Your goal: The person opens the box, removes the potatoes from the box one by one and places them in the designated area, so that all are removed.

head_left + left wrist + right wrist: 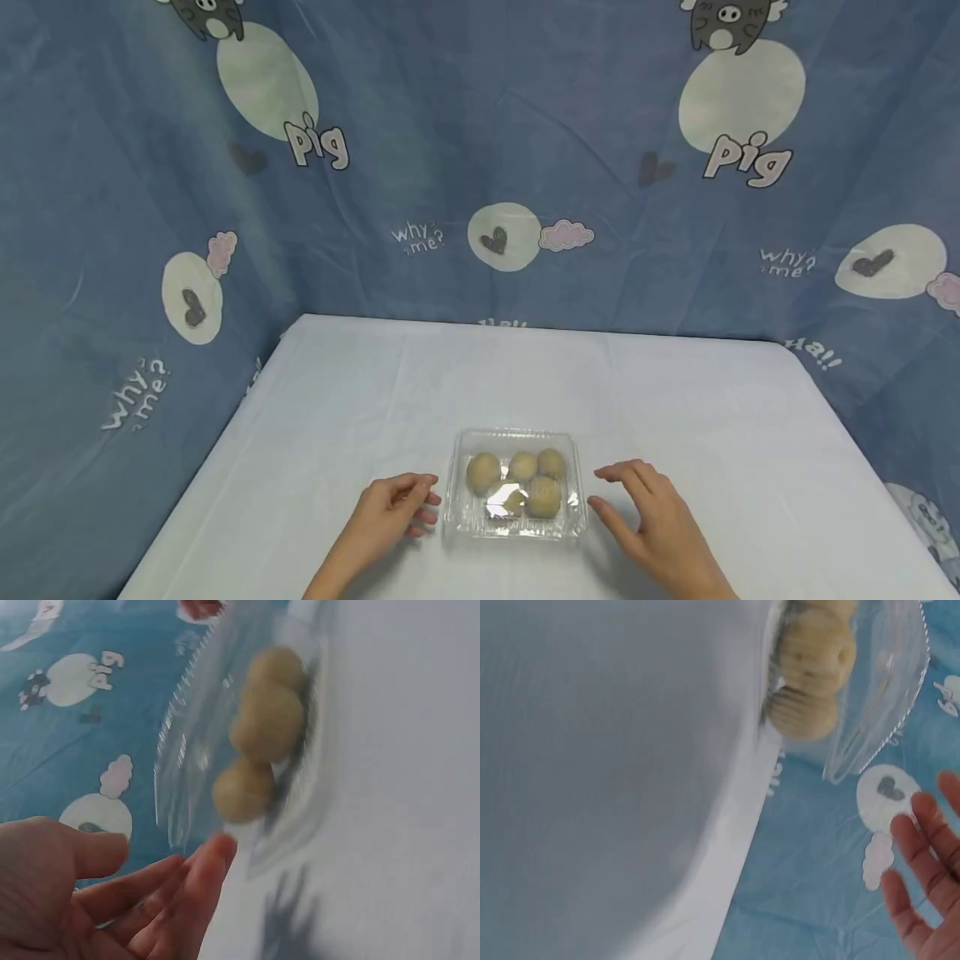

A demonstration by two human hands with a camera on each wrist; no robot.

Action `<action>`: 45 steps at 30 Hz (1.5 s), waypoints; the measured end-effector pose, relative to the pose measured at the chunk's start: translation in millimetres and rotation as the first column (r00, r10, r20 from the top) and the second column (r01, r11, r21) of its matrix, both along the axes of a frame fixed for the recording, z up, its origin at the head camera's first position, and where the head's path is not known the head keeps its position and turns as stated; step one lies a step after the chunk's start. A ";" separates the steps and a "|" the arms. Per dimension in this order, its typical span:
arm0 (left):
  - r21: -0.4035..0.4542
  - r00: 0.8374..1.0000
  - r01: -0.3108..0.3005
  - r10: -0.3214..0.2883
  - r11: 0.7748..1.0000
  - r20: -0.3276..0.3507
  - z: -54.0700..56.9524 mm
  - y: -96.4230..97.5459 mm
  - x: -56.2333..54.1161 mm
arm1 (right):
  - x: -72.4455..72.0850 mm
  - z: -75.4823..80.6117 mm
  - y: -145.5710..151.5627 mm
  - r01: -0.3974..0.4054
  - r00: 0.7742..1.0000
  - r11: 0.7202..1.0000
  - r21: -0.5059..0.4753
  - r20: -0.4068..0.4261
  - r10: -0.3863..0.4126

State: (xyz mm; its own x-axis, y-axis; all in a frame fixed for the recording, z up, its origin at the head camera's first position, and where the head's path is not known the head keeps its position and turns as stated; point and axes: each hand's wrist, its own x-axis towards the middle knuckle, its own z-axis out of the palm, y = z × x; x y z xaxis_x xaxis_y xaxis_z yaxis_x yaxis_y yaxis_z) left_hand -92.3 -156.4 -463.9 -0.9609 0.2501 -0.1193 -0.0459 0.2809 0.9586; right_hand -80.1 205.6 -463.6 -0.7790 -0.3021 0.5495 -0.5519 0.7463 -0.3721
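A clear plastic clamshell box (516, 531) stands on the white table, with its lid over several round, tan, potato-like balls (543, 497). Glare on the lid covers part of one ball. To the box's left is my left hand (386, 517), fingers loosely bent and holding nothing. The left wrist view has its fingertips (222, 844) close by the box's side; whether they touch it I cannot tell. On the other side, my right hand (660, 525) is apart from the box, thumb and fingers spread. Its fingers (922, 859) hold nothing in the right wrist view.
The white cloth-covered table (360, 392) extends around the box. Behind it and at its sides hangs a blue curtain (420, 150) printed with pigs, hearts and words.
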 end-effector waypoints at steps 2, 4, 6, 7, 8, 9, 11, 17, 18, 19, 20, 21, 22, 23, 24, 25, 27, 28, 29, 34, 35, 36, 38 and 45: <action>0.117 0.991 0.033 -0.048 0.993 0.122 -1.5 -0.6 1.6 | 0.2 0.0 -2.4 -0.068 0.997 0.997 -0.020 -0.030 0.068; 0.184 0.974 0.045 -0.084 0.982 0.209 -3.8 -1.0 2.9 | 0.4 -0.4 -5.2 -0.151 0.987 0.988 -0.037 -0.068 0.148; 0.217 0.961 0.047 -0.104 0.975 0.256 -6.3 -1.3 4.2 | 1.0 -0.7 -8.5 -0.219 0.972 0.975 -0.038 -0.097 0.214; 0.226 0.957 0.053 -0.114 0.973 0.266 -7.4 -1.7 4.9 | 1.5 -1.1 -10.0 -0.243 0.965 0.969 -0.033 -0.107 0.238; 0.235 0.953 0.057 -0.123 0.970 0.275 -8.5 -1.9 5.6 | 2.2 -1.3 -11.6 -0.262 0.960 0.964 -0.030 -0.112 0.258; 0.244 0.951 0.060 -0.130 0.968 0.282 -9.4 -2.1 6.3 | 2.9 -1.6 -13.2 -0.277 0.955 0.961 -0.024 -0.115 0.272; 0.257 0.945 0.068 -0.145 0.964 0.294 -10.9 -2.0 7.5 | 4.6 -2.7 -16.1 -0.290 0.952 0.957 -0.014 -0.112 0.286; 0.301 0.933 0.058 -0.159 0.952 0.324 -16.2 0.9 10.1 | 8.9 -6.9 -24.1 -0.300 0.945 0.953 0.041 -0.123 0.303; 0.311 0.932 0.050 -0.156 0.949 0.326 -16.9 1.2 10.2 | 9.3 -6.8 -25.0 -0.299 0.944 0.953 0.053 -0.127 0.304; 0.321 0.932 0.042 -0.153 0.946 0.329 -17.5 1.5 10.0 | 9.7 -6.6 -26.0 -0.296 0.944 0.953 0.065 -0.130 0.303; 0.331 0.932 0.034 -0.150 0.943 0.331 -18.0 1.6 9.9 | 10.2 -6.3 -27.1 -0.289 0.946 0.954 0.076 -0.133 0.297; 0.339 0.931 0.028 -0.148 0.940 0.333 -18.4 1.5 9.8 | 10.7 -5.9 -27.9 -0.281 0.948 0.956 0.082 -0.134 0.290; 0.349 0.930 0.022 -0.147 0.937 0.336 -18.7 1.3 9.6 | 11.0 -5.6 -28.5 -0.276 0.949 0.957 0.087 -0.133 0.285; 0.358 0.929 0.017 -0.147 0.934 0.339 -18.9 1.0 9.5 | 11.4 -5.5 -29.4 -0.267 0.952 0.959 0.090 -0.131 0.277; 0.363 0.928 0.016 -0.149 0.932 0.342 -19.1 0.8 9.5 | 11.5 -5.7 -30.1 -0.264 0.952 0.960 0.090 -0.135 0.274; 0.368 0.927 0.013 -0.149 0.930 0.345 -19.6 0.7 9.5 | 11.9 -5.9 -31.1 -0.255 0.955 0.962 0.094 -0.130 0.266; 0.373 0.926 0.008 -0.148 0.928 0.347 -20.9 0.7 9.9 | 12.6 -6.8 -32.5 -0.241 0.960 0.965 0.099 -0.121 0.252; 0.375 0.925 0.007 -0.148 0.927 0.349 -21.4 0.8 10.2 | 12.8 -7.3 -33.1 -0.235 0.962 0.967 0.103 -0.116 0.246; 0.375 0.925 0.006 -0.148 0.927 0.350 -22.0 1.0 10.5 | 13.1 -7.7 -33.7 -0.229 0.964 0.968 0.106 -0.111 0.240; 0.362 0.924 -0.009 -0.131 0.932 0.360 -25.0 3.6 12.1 | 14.2 -9.2 -34.5 -0.216 0.969 0.971 0.104 -0.096 0.226; 0.359 0.924 -0.015 -0.125 0.933 0.362 -25.4 4.2 12.3 | 14.2 -9.3 -34.5 -0.218 0.969 0.971 0.100 -0.097 0.228; 0.355 0.924 -0.021 -0.118 0.935 0.364 -25.8 4.9 12.5 | 14.1 -9.4 -34.5 -0.222 0.968 0.970 0.095 -0.096 0.231; 0.346 0.926 -0.034 -0.101 0.938 0.365 -26.3 6.9 12.8 | 13.9 -9.3 -34.5 -0.227 0.967 0.970 0.093 -0.097 0.236; 0.314 0.942 -0.091 -0.020 0.945 0.334 -23.3 18.8 14.7 | 12.7 -11.4 -34.0 -0.215 0.966 0.972 0.092 -0.129 0.226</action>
